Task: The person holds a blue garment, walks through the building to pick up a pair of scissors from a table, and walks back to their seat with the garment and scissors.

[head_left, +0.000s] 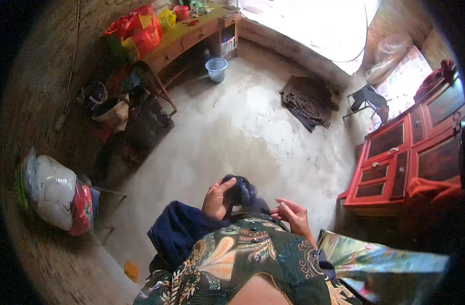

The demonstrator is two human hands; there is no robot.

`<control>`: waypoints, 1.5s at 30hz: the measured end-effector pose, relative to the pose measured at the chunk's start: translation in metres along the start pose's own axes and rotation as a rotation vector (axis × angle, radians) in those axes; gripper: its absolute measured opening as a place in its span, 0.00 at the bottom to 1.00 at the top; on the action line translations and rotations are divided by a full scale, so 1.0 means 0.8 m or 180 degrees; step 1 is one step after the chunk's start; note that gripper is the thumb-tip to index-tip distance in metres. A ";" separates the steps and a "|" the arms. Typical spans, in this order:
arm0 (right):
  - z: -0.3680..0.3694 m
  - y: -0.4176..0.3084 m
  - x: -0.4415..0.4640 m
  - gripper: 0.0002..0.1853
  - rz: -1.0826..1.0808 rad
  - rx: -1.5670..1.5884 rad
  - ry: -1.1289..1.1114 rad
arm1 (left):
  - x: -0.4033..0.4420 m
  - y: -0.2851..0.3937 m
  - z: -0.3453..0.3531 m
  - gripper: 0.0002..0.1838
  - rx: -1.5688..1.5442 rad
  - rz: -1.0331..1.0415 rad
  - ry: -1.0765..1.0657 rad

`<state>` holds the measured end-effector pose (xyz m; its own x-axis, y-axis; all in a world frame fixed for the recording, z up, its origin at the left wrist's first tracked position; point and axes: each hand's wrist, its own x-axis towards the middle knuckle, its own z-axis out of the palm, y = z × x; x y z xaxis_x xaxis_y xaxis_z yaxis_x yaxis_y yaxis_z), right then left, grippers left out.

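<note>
The person's left hand (pixel 218 199) grips a bunched, dark navy-blue soft cloth (pixel 241 193), its thumb pressed over the near-left side and the other fingers mostly hidden. The cloth is just in front of the person's dark green top with orange and cream leaf patterns (pixel 255 241), above the pale grey floor (pixel 207 137). Its long axis slants roughly from eleven o'clock to five o'clock, the rounded, thicker end at eleven; which end is its front, I cannot tell.

The right hand (pixel 293 216) is at four o'clock from the bunch, fingers loosely bent and parted, pointing toward nine to ten o'clock; whether the fingertips touch the cloth's lower edge, I cannot tell. A wide fold of dark navy fabric (pixel 179 231) lies at eight o'clock, beneath the left wrist.

Farther off, a translucent pale-blue plastic bucket (pixel 216 71) stands near half past eleven, a dark brown, rumpled textile (pixel 309 101) lies at one, and a red wooden cabinet with dark panels (pixel 402 151) stands between two and three.
</note>
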<state>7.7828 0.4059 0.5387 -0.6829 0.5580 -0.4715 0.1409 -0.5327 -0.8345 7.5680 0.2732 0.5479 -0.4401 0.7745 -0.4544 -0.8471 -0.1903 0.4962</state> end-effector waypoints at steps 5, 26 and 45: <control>-0.021 -0.102 0.119 0.18 0.0002 -0.0206 -0.0288 | 0.087 0.050 0.081 0.07 -0.0080 0.0123 0.0236; 0.068 -0.355 0.554 0.15 -0.0027 -0.0073 -0.0867 | 0.558 0.290 0.166 0.05 -0.0105 0.0223 0.0271; 0.036 -0.549 0.950 0.16 -0.0052 -0.0369 -0.0197 | 0.937 0.492 0.266 0.03 -0.0179 0.0229 0.0317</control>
<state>7.1817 1.0457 0.5550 -0.7281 0.5239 -0.4420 0.2088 -0.4447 -0.8710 6.9685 0.9072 0.5601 -0.5253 0.6945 -0.4918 -0.8265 -0.2789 0.4890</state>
